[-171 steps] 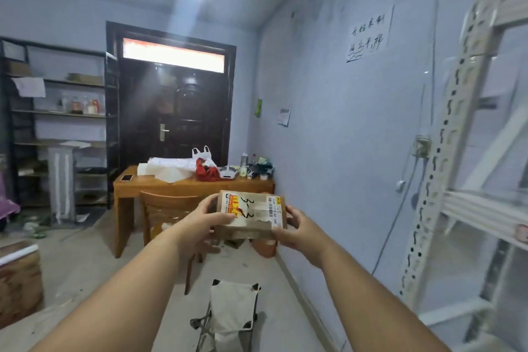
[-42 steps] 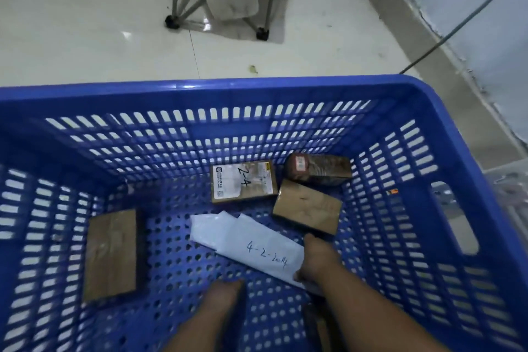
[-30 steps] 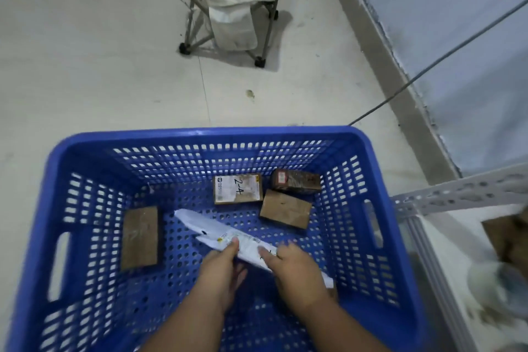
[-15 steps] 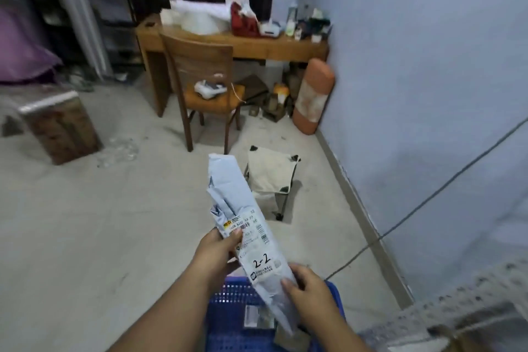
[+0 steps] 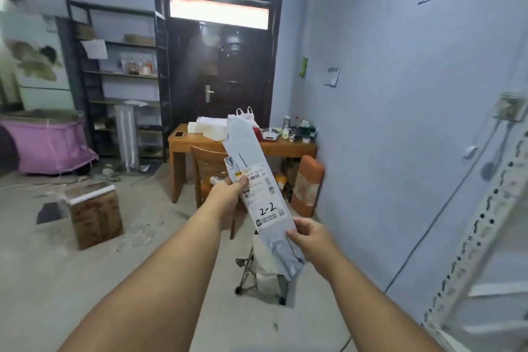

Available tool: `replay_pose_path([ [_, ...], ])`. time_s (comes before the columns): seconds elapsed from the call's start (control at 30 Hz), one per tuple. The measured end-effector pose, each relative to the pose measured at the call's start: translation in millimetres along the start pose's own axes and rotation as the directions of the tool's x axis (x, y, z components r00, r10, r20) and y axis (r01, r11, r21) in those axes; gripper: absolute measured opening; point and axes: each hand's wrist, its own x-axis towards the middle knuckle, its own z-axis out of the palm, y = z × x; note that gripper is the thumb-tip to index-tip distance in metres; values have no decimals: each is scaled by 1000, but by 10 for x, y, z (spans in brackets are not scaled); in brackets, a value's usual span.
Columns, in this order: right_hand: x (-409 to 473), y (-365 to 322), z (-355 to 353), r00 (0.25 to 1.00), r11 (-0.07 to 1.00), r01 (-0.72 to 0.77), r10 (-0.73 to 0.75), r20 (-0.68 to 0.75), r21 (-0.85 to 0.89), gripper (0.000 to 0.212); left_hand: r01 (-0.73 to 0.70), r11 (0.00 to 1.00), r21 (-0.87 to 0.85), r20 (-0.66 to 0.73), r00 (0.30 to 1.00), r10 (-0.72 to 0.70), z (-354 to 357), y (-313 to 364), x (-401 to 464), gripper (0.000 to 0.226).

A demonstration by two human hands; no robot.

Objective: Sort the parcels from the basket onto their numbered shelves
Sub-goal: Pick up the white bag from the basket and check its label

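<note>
A long grey mailer bag (image 5: 251, 163) with a white label marked "2-2" is held up in front of me, tilted with its top toward the left. My left hand (image 5: 228, 200) grips its left edge near the label's top, thumb on the front. My right hand (image 5: 311, 237) pinches its lower right part. The blue basket is out of view. A white perforated shelf upright (image 5: 480, 240) stands at the right edge.
A small folding stool (image 5: 263, 274) stands on the floor below the parcel. Beyond it are a wooden chair (image 5: 205, 163) and a cluttered desk (image 5: 288, 146), with an orange cushion (image 5: 305, 183) against the wall. A wrapped box (image 5: 94, 214) sits left.
I lifted the grey mailer out of the blue basket and raised it to chest height. My view rose from the basket to the room, and the basket dropped out of sight.
</note>
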Motion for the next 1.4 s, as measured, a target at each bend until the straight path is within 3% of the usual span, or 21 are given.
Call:
replay_pose_path([
  [0.27, 40, -234, -229, 997, 999, 42, -45, -64, -33, 17, -42, 999, -19, 58, 997, 43, 307, 178, 75, 25],
  [0.47, -19, -873, -598, 971, 995, 93, -100, -218, -40, 13, -108, 994, -25, 344, 932, 110, 804, 488, 234, 22],
  [0.57, -220, -1325, -853, 915, 987, 136, -160, -370, -89, 16, -148, 987, -61, 558, 815, 157, 1364, 712, 212, 30],
  [0.7, -550, -1861, -1267, 766, 975, 155, -221, -603, -159, 7, -161, 977, -137, 752, 625, 209, 2199, 991, -99, 32],
  [0.87, -1165, -2569, -1695, 533, 954, 258, -270, -802, -150, 16, -224, 945, -239, 871, 380, 311, 2985, 1341, -802, 28],
  [1.0, -1647, -3190, -1967, 386, 919, 295, -363, -848, -259, 14, -233, 926, -297, 896, 266, 355, 3484, 1726, -1287, 22],
  [1.1, -1863, -3722, -2193, 260, 893, 294, -418, -870, -341, 11, -243, 924, -295, 896, 267, 356, 3838, 2087, -1531, 26],
  [1.23, -1958, -4337, -2516, 96, 852, 158, -516, -851, -499, 27, -196, 928, -318, 862, 347, 369, 4269, 2573, -1717, 25],
  [1.37, -1925, -4805, -2745, 83, 868, 76, -496, -865, -490, 30, -148, 955, -258, 825, 481, 298, 4709, 3014, -1847, 28],
  [1.4, -1936, -4883, -2785, 99, 887, 99, -459, -883, -451, 30, -124, 963, -239, 833, 484, 269, 4769, 3089, -1884, 24],
])
